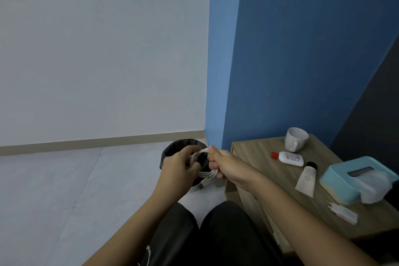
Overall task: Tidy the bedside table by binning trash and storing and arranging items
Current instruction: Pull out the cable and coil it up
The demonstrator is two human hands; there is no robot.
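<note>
A white charging cable [207, 173] is coiled into loops between both hands, held over the black-lined trash bin [172, 150] on the floor. My left hand [178, 165] pinches the left side of the coil. My right hand [222, 165] is clenched on the coil's right side, and a plug end hangs below. The wooden bedside table [265, 170] stands to the right. On it sit a white mug [295, 139], a small white bottle with a red cap [289, 158], a white tube with a black cap [306, 177], a blue tissue box [354, 179] and a white charger plug [342, 211].
A white wall is ahead and a blue wall rises behind the table, with pale floor tiles to the left. My knees in dark trousers [207, 233] are at the bottom centre, close to the table's front.
</note>
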